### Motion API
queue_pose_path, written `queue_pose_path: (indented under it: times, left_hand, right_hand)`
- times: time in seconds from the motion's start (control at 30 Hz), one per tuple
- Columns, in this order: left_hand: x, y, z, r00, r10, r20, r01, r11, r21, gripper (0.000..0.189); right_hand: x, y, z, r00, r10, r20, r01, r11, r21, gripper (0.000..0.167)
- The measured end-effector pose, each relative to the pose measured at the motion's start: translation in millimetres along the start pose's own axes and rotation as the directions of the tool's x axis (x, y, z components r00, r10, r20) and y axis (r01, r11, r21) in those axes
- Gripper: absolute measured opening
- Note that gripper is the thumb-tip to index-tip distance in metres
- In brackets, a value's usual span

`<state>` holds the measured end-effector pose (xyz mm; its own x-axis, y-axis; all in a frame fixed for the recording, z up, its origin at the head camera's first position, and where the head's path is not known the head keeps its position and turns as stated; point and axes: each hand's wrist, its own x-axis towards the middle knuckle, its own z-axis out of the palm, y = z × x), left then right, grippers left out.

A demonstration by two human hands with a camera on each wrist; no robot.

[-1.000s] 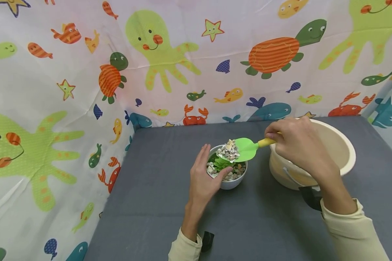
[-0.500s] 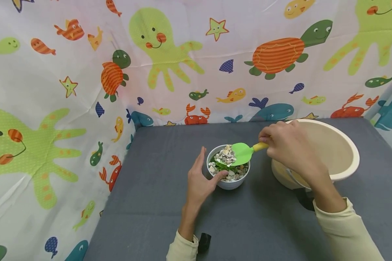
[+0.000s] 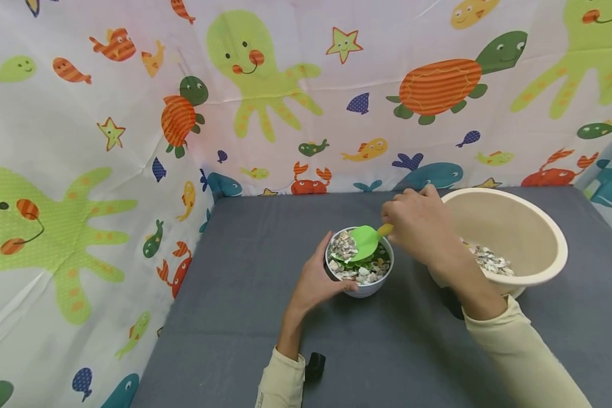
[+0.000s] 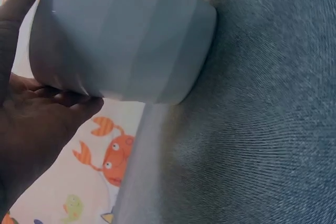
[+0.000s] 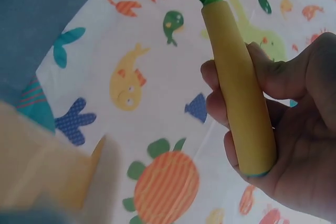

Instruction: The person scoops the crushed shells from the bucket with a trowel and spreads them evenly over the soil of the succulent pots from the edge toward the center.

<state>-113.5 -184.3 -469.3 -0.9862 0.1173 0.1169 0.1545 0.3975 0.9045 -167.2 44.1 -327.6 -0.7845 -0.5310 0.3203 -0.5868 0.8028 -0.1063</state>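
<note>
A small white pot (image 3: pixel 366 290) stands on the table, holding a green plant (image 3: pixel 374 262) and pale pebbles (image 3: pixel 363 276). My left hand (image 3: pixel 313 283) holds it from the left, thumb along the near rim; the left wrist view shows the pot's ribbed side (image 4: pixel 131 40) close by with fingers (image 4: pixel 58 95) against it. With my right hand (image 3: pixel 420 224) I grip the yellow handle (image 5: pixel 239 87) of a small green toy shovel (image 3: pixel 365 242). Its blade is over the pot, tilted toward the left, with a heap of small stones (image 3: pixel 344 246) at its tip. The blade partly hides the plant.
A large cream bucket (image 3: pixel 540 226) stands to the right of the pot, with more small stones (image 3: pixel 489 260) inside. My right forearm passes in front of its left side. A printed sea-animal curtain (image 3: pixel 285 45) hangs behind and left of the grey table (image 3: pixel 234 294).
My right hand has moved left and the shovel has come further over the pot, its blade tilting. The left hand has settled closer round the pot. Stones in the bucket have come into sight.
</note>
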Motion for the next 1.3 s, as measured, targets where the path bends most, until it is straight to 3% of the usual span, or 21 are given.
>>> queue_pose_path:
  times: [0.17,0.33,0.5,0.67,0.87,1.0,1.07,1.13,1.2,1.3]
  left_hand:
    - [-2.0,-0.6,1.7,1.000,-0.031,0.000,0.031,0.999,-0.029,0.129]
    - [-5.6,4.5,7.4,0.998,-0.027,-0.049,0.025,0.999,-0.040,0.119]
    - [-9.9,10.3,16.2,0.991,-0.032,-0.127,0.029,0.999,-0.026,0.116]
    - [-13.1,16.0,28.6,0.973,-0.039,-0.227,0.036,0.999,-0.016,0.115]
    - [-16.7,23.4,40.1,0.937,-0.075,-0.341,0.080,0.997,0.002,0.118]
    - [-19.5,25.5,43.9,0.922,-0.092,-0.376,0.115,0.993,0.040,0.123]
    - [-21.0,25.8,43.0,0.924,-0.092,-0.371,0.124,0.990,0.063,0.124]
    - [-21.5,24.7,38.6,0.938,-0.074,-0.338,0.110,0.990,0.089,0.124]
    - [-18.9,21.4,31.0,0.961,-0.035,-0.276,0.071,0.990,0.121,0.126]
    - [-12.0,12.1,16.6,0.991,-0.002,-0.131,0.022,0.989,0.147,0.134]
  right_hand:
    - [1.6,-14,2,0.998,-0.055,-0.032,0.051,0.992,-0.119,0.008]
    - [2.7,-26,3,0.993,-0.084,-0.079,0.061,0.965,-0.256,0.013]
    - [6.4,-32,1,0.988,-0.121,-0.099,0.087,0.952,-0.294,0.018]
    - [10.4,-27,-1,0.992,-0.096,-0.080,0.069,0.953,-0.294,0.021]
    - [13.5,-23,-3,0.995,-0.067,-0.070,0.044,0.956,-0.289,0.025]
    - [13.4,-27,-2,0.995,-0.078,-0.064,0.056,0.954,-0.293,0.024]
    - [12.7,-28,-2,0.994,-0.087,-0.059,0.066,0.954,-0.292,0.023]
    - [11.8,-29,-2,0.994,-0.092,-0.055,0.073,0.957,-0.281,0.021]
    - [11.0,-28,-2,0.994,-0.094,-0.054,0.077,0.960,-0.270,0.017]
    - [9.2,-25,-2,0.994,-0.105,-0.044,0.090,0.963,-0.255,0.010]
